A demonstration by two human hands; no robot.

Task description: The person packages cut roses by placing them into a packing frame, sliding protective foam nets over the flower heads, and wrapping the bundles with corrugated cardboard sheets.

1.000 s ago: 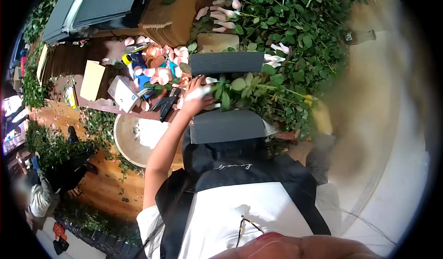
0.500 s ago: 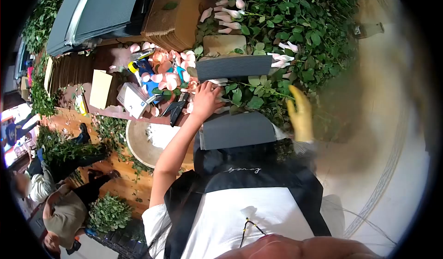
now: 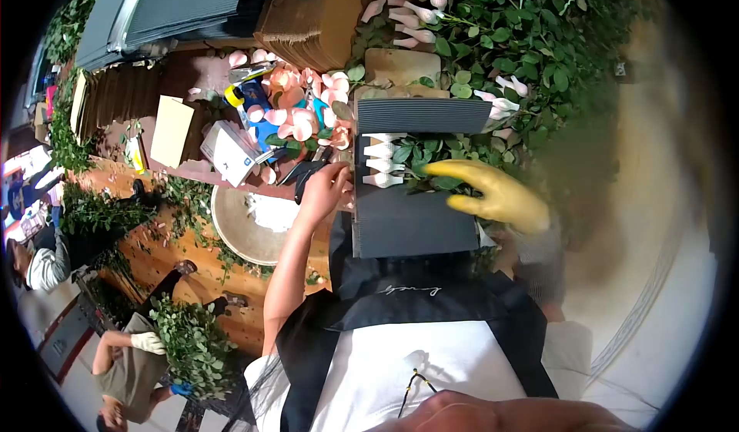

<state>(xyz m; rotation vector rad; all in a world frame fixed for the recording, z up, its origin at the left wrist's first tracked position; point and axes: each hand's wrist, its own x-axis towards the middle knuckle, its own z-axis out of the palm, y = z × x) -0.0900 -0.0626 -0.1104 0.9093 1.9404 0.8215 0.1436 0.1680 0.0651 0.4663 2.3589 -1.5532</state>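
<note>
My bare left hand [image 3: 325, 192] is closed around a black tool [image 3: 305, 179] beside the left edge of a dark corrugated sheet [image 3: 416, 220]. Several pale pink rose buds [image 3: 383, 165] lie in a column on this sheet, their leafy stems pointing right. My right hand [image 3: 499, 195], in a yellow glove, hovers over the stems with thumb and fingers apart and nothing between them. Above the buds, a ribbed grey flap [image 3: 423, 115] stands across the sheet.
Loose petals [image 3: 296, 116], a white box [image 3: 229, 153] and a cream card block [image 3: 171, 132] lie left. Cardboard stacks [image 3: 308, 20] stand behind; leafy roses [image 3: 523, 39] fill the upper right. A round basin [image 3: 231, 228] is below left. Two co-workers [image 3: 131, 366] [image 3: 46, 266] are farther left.
My left hand has moved from the rose buds to the black tool and closed on it. My right hand let go of a stem earlier and has come left over the stems. The camera view has shifted.
</note>
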